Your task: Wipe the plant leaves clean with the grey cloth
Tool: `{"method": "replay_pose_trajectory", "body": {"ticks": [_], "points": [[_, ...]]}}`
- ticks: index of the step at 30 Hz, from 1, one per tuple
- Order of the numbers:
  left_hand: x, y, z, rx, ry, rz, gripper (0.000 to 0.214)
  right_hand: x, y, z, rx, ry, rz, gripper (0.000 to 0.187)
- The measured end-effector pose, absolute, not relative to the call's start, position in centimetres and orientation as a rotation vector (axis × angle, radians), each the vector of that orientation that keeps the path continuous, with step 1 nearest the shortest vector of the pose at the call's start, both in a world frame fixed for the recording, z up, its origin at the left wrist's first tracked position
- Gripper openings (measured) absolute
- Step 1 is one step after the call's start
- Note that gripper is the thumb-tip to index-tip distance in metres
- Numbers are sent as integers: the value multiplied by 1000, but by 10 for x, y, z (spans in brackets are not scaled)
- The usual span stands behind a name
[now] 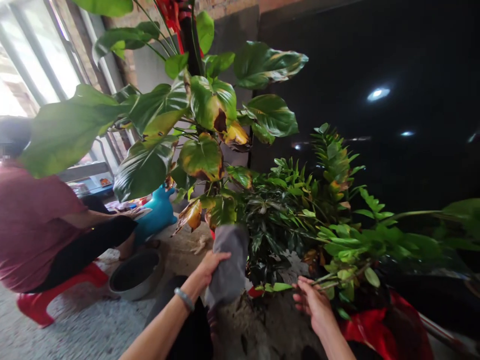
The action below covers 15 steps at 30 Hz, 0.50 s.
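Observation:
My left hand [208,267], with a bracelet at the wrist, is closed on a grey cloth [228,265] held up against the lower leaves of a tall big-leaved plant [202,120]. My right hand [314,302] pinches a thin green stem [339,274] of a bushy small-leaved plant [337,235] at the right. Some big leaves are yellow and brown at the edges.
A person in a dark red shirt [30,225] sits on a low red stool [41,300] at the left. A grey bowl [135,274] stands on the floor beside a blue watering can [157,212]. Red wrapping [375,330] covers a pot at lower right. A dark glossy wall stands behind.

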<state>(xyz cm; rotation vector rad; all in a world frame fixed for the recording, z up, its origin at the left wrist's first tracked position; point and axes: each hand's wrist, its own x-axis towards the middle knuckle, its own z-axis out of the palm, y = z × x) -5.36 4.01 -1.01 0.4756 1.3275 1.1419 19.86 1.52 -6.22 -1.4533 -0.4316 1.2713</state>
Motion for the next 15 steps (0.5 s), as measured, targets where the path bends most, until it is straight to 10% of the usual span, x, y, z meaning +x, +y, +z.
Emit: {"method": "replay_pose_trajectory", "body": {"ticks": [15], "points": [[-51,64,42,566,1220,1337,9,199,16,-56,-1445,-426,1252,32]]}}
